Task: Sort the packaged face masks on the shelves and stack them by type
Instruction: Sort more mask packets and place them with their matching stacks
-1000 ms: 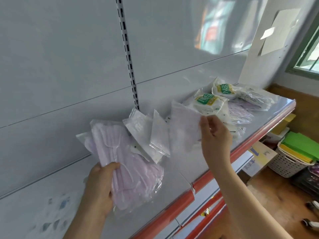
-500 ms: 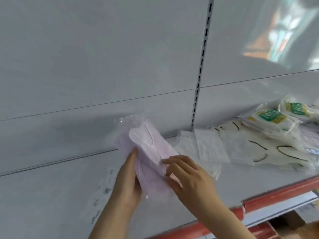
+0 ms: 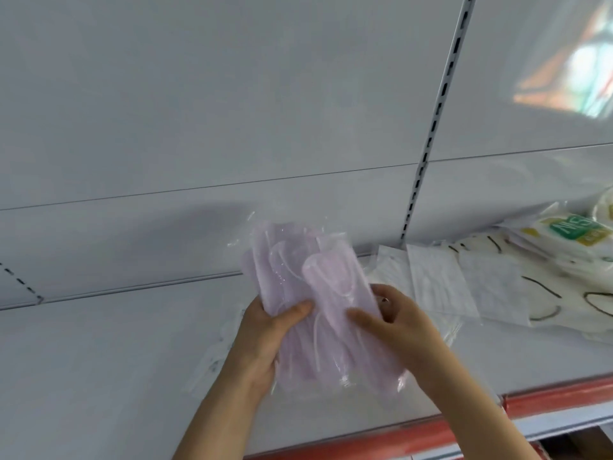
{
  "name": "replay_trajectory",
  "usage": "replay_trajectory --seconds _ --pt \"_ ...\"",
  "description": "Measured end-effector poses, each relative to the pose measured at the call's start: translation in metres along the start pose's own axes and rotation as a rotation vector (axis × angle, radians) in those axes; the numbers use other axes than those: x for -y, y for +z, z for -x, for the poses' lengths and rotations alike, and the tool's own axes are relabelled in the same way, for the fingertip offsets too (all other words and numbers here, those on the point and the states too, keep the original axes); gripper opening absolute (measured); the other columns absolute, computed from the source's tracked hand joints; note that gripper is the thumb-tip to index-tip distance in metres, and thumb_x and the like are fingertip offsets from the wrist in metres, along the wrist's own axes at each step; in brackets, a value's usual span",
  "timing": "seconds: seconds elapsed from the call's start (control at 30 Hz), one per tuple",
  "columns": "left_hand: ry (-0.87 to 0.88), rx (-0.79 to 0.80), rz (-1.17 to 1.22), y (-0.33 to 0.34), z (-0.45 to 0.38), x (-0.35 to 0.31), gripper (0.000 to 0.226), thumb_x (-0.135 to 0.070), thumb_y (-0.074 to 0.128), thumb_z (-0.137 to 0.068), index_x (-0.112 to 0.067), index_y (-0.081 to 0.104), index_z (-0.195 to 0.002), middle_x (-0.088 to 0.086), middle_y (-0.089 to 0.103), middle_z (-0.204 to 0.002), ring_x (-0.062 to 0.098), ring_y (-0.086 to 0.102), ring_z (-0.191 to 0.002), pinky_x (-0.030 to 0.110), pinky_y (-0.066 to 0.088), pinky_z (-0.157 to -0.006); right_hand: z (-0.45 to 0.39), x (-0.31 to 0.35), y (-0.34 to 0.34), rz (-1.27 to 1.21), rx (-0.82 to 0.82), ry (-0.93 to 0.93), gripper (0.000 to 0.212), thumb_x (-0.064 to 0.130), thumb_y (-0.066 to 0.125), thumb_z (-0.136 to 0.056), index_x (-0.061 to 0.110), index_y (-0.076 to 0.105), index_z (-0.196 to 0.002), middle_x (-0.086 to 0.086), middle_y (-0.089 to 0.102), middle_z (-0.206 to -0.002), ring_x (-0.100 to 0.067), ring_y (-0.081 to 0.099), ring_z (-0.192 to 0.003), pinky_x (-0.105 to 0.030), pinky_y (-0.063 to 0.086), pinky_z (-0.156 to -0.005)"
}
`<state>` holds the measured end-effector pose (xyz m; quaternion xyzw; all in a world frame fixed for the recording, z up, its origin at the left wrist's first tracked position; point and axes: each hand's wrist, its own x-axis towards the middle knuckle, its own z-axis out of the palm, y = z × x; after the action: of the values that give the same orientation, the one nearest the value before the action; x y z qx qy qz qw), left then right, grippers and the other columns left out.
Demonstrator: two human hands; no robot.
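A bundle of pink face masks (image 3: 308, 293) in clear plastic wrappers is held over the grey shelf (image 3: 116, 360). My left hand (image 3: 265, 333) grips the bundle's left side, thumb across the front. My right hand (image 3: 394, 323) holds the right side, thumb on the top pack. To the right on the shelf lie white masks in clear packs (image 3: 438, 280), white masks with black ear loops (image 3: 564, 293), and packs with green labels (image 3: 577, 234).
The shelf has a red front edge (image 3: 547, 400) and a grey back panel with a slotted upright (image 3: 434, 127). Faint clear wrappers lie on the shelf left of my left wrist (image 3: 212, 356).
The view has swung left. My right hand left the white pack and came onto the pink masks. Both hands now hold the pink bundle lower over the shelf.
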<state>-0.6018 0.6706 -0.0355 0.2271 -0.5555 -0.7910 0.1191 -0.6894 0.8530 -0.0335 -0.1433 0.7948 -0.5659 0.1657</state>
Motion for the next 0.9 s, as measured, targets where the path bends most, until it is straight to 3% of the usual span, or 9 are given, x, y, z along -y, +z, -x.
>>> replay_trajectory --seconds 0.1,0.23,0.3,0.37,0.53,0.67,0.73,0.77,0.9 --pt "0.005 -0.027 -0.012 -0.005 -0.002 -0.004 0.063 -0.014 0.087 -0.061 -0.009 0.069 -0.121 0.016 0.076 -0.11 0.036 0.074 -0.099 0.053 0.058 -0.091 0.001 0.005 -0.011 -0.172 -0.18 -0.023 0.012 0.025 0.076 -0.086 0.017 0.071 -0.092 -0.003 0.074 -0.078 -0.028 0.072 -0.078 -0.047 0.06 -0.071" --pt "0.03 -0.06 -0.077 -0.001 0.0 -0.009 0.059 -0.016 0.09 -0.062 -0.013 0.071 -0.117 0.011 0.078 -0.104 0.032 0.076 -0.096 0.048 0.06 -0.087 0.008 0.018 -0.005 -0.551 -0.168 -0.069 0.022 0.032 0.064 -0.09 0.014 0.074 -0.098 -0.014 0.075 -0.094 -0.027 0.073 -0.086 -0.041 0.06 -0.072" --pt "0.032 -0.055 -0.105 0.007 0.002 -0.011 0.056 -0.022 0.09 -0.064 -0.015 0.071 -0.117 0.008 0.079 -0.102 0.029 0.077 -0.093 0.046 0.06 -0.085 0.004 0.022 0.006 -0.419 -0.172 -0.097 0.022 0.037 0.065 -0.09 0.017 0.074 -0.094 -0.015 0.072 -0.102 -0.03 0.072 -0.091 -0.048 0.06 -0.078" --pt "0.024 -0.024 -0.12 0.018 0.003 -0.012 0.054 -0.034 0.09 -0.071 -0.018 0.071 -0.118 0.008 0.079 -0.103 0.028 0.077 -0.094 0.051 0.06 -0.088 -0.002 0.024 0.012 -0.226 -0.178 -0.114 0.015 0.041 0.072 -0.088 0.028 0.07 -0.094 -0.004 0.067 -0.109 -0.022 0.071 -0.093 -0.039 0.06 -0.078" --pt "-0.063 0.203 -0.055 0.055 -0.002 -0.01 0.064 -0.068 0.062 -0.085 -0.023 0.067 -0.13 0.008 0.076 -0.117 0.026 0.072 -0.109 0.046 0.052 -0.097 -0.007 0.017 0.007 0.003 -0.3 -0.014 0.05 0.042 0.071 -0.087 0.031 0.046 -0.128 0.014 0.057 -0.117 -0.01 0.061 -0.101 -0.031 0.051 -0.086" --pt "-0.032 0.207 -0.086 0.085 -0.015 0.008 0.072 -0.039 0.085 -0.061 -0.009 0.069 -0.124 0.016 0.075 -0.115 0.036 0.073 -0.105 0.042 0.053 -0.09 0.007 0.008 -0.028 -0.073 -0.128 -0.168 0.04 0.019 0.046 -0.104 0.031 0.05 -0.142 0.011 0.055 -0.133 0.0 0.054 -0.118 -0.017 0.041 -0.103" --pt "-0.042 0.21 -0.093 0.103 -0.02 0.016 0.072 -0.033 0.086 -0.06 -0.004 0.067 -0.124 0.017 0.075 -0.115 0.037 0.072 -0.105 0.043 0.052 -0.09 0.013 -0.002 -0.062 -0.19 -0.078 -0.123 0.04 0.017 0.047 -0.102 0.033 0.056 -0.137 0.003 0.062 -0.131 -0.02 0.059 -0.119 -0.033 0.047 -0.105" --pt "-0.043 0.206 -0.105 0.116 -0.021 0.018 0.067 -0.03 0.085 -0.064 -0.004 0.067 -0.123 0.016 0.075 -0.113 0.037 0.072 -0.105 0.044 0.053 -0.09 0.012 -0.011 -0.084 -0.204 -0.138 -0.124 0.039 0.017 0.051 -0.101 0.031 0.057 -0.136 0.001 0.063 -0.131 -0.026 0.061 -0.117 -0.042 0.05 -0.102" --pt "-0.078 0.236 -0.151 0.195 -0.022 0.026 0.028 -0.01 0.07 -0.088 -0.005 0.07 -0.115 0.012 0.078 -0.093 0.033 0.073 -0.088 0.038 0.054 -0.074 0.003 -0.058 -0.222 0.2 -0.676 -0.089 0.047 0.022 0.065 -0.094 0.022 0.051 -0.14 0.006 0.055 -0.136 -0.01 0.058 -0.114 -0.031 0.048 -0.093"
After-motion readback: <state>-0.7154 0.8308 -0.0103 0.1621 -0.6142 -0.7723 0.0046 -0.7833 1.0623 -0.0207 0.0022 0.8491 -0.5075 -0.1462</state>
